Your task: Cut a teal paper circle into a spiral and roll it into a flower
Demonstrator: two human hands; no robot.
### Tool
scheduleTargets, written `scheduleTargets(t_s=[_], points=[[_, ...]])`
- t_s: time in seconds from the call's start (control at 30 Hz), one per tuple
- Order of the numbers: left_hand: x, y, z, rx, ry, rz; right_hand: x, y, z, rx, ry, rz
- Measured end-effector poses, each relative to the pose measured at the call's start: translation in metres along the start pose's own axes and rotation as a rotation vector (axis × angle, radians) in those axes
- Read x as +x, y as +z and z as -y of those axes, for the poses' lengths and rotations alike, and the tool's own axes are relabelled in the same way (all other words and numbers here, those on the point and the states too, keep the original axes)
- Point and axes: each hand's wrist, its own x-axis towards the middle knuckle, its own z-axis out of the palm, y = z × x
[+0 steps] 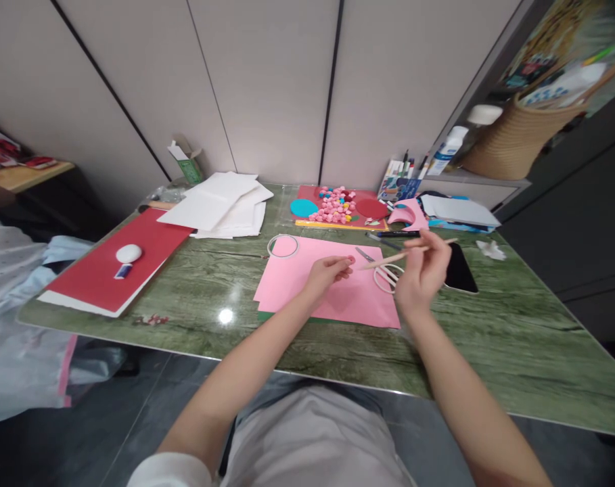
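Observation:
Over the pink paper (297, 284), my left hand (327, 276) pinches a small red-pink paper piece (351, 260) at its fingertips. My right hand (423, 270) holds a thin wooden stick (388, 260), its tip pointing left toward that piece, a short gap apart. White-handled scissors (385, 277) lie on the pink paper beneath the stick. At the sheet's upper left rests a white ring (283, 246). Behind, on a red sheet (307, 196), are many small pink rolled pieces (335, 205), a blue disc (304, 207) and a red disc (371, 207).
White sheets (213, 203) lie at the back left, near red paper (104, 264) carrying a white rounded object (129, 253). A black phone (460, 269) lies right of my right hand. A pen box (401, 179) stands at the back. Another person's clothing (23, 325) shows at left.

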Motion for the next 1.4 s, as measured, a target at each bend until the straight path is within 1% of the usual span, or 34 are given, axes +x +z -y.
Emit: scheduleTargets(t_s=[0.07,0.17,0.27,0.37,0.43,0.5,0.6,0.67,0.73,0.8,0.87,0.93,1.0,1.1,1.17,1.27,1.4], points=[[0.000,0.000,0.000,-0.016,-0.008,0.012,0.006,0.002,-0.005,0.219,0.190,0.092],[-0.001,0.001,0.000,-0.025,-0.009,0.016,0.009,0.004,-0.012,0.464,0.370,0.258],[-0.003,0.003,-0.003,0.002,-0.004,0.009,0.006,0.007,-0.014,0.551,0.506,0.401],[-0.004,0.004,-0.005,0.062,0.017,0.013,-0.001,0.012,-0.012,0.569,0.646,0.523],[-0.003,0.004,-0.005,0.101,0.032,0.016,-0.005,0.014,-0.010,0.556,0.700,0.611],[-0.002,0.004,-0.003,0.125,0.047,0.016,-0.006,0.015,-0.007,0.539,0.722,0.676],[-0.003,0.005,-0.004,0.145,0.057,0.006,-0.007,0.015,-0.003,0.538,0.749,0.688],[-0.005,0.008,-0.006,0.155,0.065,-0.007,-0.008,0.016,-0.002,0.522,0.767,0.636],[-0.007,0.010,-0.008,0.164,0.083,-0.016,-0.010,0.017,-0.003,0.486,0.762,0.549],[-0.009,0.012,-0.010,0.177,0.110,-0.017,-0.012,0.017,-0.004,0.438,0.724,0.486],[-0.010,0.012,-0.011,0.182,0.133,-0.007,-0.013,0.018,-0.003,0.381,0.667,0.473],[-0.010,0.012,-0.010,0.173,0.144,0.013,-0.014,0.019,-0.002,0.343,0.608,0.496],[-0.009,0.012,-0.009,0.160,0.146,0.032,-0.014,0.020,0.000,0.361,0.582,0.551],[-0.008,0.011,-0.009,0.153,0.150,0.041,-0.014,0.022,0.001,0.452,0.642,0.667],[-0.008,0.010,-0.009,0.145,0.139,0.044,-0.013,0.021,0.001,0.502,0.697,0.713],[-0.008,0.008,-0.009,0.101,0.100,0.069,-0.011,0.019,-0.001,0.519,0.718,0.730],[-0.008,0.007,-0.009,0.056,0.068,0.082,-0.008,0.017,-0.003,0.472,0.651,0.712]])
